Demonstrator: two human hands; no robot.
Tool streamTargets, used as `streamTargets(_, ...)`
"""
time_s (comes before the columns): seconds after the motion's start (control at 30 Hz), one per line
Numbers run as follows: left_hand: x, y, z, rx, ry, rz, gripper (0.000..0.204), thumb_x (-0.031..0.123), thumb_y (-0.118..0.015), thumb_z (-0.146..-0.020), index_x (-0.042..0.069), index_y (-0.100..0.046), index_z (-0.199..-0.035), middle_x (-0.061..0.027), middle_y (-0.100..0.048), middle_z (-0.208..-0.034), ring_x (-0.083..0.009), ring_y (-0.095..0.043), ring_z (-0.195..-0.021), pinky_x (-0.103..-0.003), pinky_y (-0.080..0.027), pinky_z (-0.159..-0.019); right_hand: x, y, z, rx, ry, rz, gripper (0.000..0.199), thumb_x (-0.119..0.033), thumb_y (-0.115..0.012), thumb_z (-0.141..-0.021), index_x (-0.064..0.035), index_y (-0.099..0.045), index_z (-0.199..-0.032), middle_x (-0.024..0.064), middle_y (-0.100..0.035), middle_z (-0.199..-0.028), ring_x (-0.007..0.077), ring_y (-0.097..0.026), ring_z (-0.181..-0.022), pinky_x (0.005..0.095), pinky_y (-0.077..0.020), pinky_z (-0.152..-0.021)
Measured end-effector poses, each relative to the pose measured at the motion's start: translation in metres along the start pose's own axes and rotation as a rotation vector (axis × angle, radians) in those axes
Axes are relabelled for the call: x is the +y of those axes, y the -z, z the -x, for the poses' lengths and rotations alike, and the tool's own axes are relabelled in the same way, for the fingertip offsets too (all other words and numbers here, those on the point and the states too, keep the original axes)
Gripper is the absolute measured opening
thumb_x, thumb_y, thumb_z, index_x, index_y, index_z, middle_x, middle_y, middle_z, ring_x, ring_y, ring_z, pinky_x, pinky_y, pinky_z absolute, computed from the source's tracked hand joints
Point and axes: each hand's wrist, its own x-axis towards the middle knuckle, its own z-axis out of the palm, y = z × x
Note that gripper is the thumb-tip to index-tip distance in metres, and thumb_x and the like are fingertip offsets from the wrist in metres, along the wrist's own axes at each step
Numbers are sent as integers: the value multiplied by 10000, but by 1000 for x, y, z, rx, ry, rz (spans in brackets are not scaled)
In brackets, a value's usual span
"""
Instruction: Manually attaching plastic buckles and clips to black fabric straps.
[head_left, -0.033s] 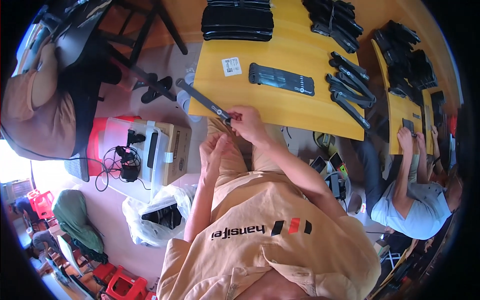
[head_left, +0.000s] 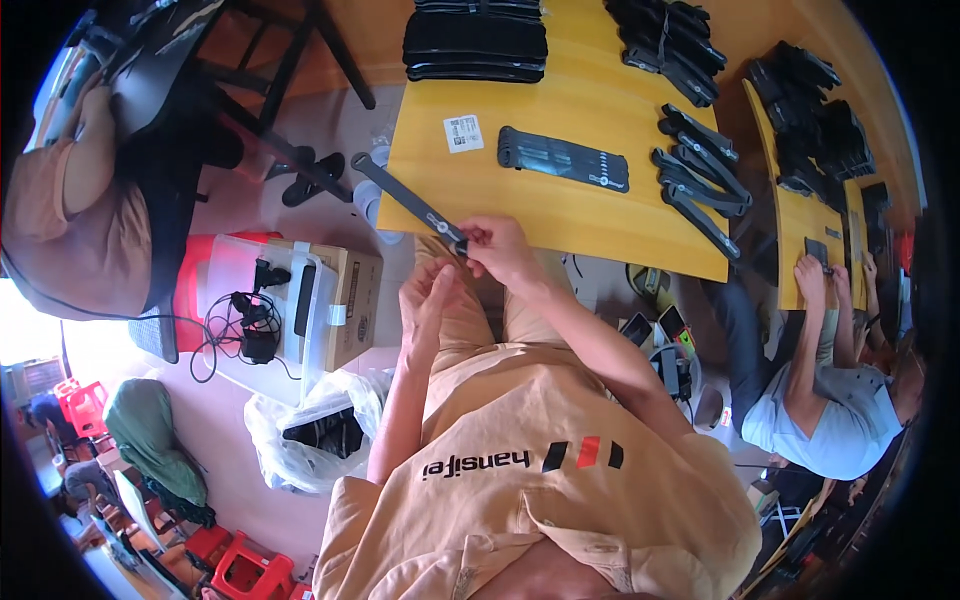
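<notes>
My right hand (head_left: 500, 250) pinches a dark grey strap (head_left: 400, 196) near its lower end, at the table's front edge. The strap slants up to the left, its rounded far end past the table's left corner. Just below, my left hand (head_left: 428, 297) is closed, thumb and fingers pressed together close to the strap's lower end; anything between them is hidden. On the yellow table (head_left: 440, 195) lies a flat stack of dark straps (head_left: 565, 160) with white markings. Several looser straps (head_left: 700, 180) lie to its right.
Black folded bundles (head_left: 475, 45) and more straps (head_left: 665, 45) sit at the table's back. A white label (head_left: 463, 134) lies near the left. Left of my legs stand a cardboard box (head_left: 355, 300) and a plastic bag (head_left: 265, 430). Co-workers sit on both sides.
My left hand has shifted slightly up toward my right hand. The strap's lower end has dipped a little, and the right-hand fingers have moved slightly on it.
</notes>
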Motion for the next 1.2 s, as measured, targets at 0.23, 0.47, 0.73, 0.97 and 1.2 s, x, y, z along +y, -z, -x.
streamTargets(0.23,20,-21,-5,-255,24,219,230,185,-586,-874,39,-592,-1051,10,-619,-859,-52,-556,-740,-170,-437,-656,-12,21,57,-98,-149,-608,108,-21,-600,-799,-8,-552,-895,38,-575,-758,98,-551,-541,217,-476,-458)
streamTargets(0.47,30,-43,-8,-259,87,264,211,150,-584,-876,17,-585,-1039,-47,-643,-880,-95,-623,-742,-198,-504,-645,-32,48,82,197,316,38,124,33,-574,-778,16,-615,-893,65,-583,-821,137,-591,-742,248,-503,-614)
streamTargets(0.73,37,-60,-3,-234,80,198,230,109,-611,-852,-42,-574,-1021,-97,-639,-854,-139,-640,-707,-233,-548,-643,-44,53,93,208,651,565,230,98,-584,-657,9,-622,-866,109,-580,-841,261,-598,-723,314,-494,-617)
streamTargets(0.97,44,-64,-1,-185,50,143,241,103,-651,-822,-43,-586,-1002,-91,-637,-852,-128,-630,-689,-234,-547,-625,-50,54,92,167,684,682,226,57,-618,-655,-2,-614,-873,104,-575,-844,270,-595,-707,329,-498,-611)
streamTargets(1.2,45,-65,0,-146,32,109,215,105,-665,-811,-42,-598,-954,-90,-638,-834,-125,-627,-680,-235,-547,-611,-53,51,94,176,688,739,221,24,-641,-663,0,-602,-879,109,-564,-842,287,-594,-704,342,-500,-600)
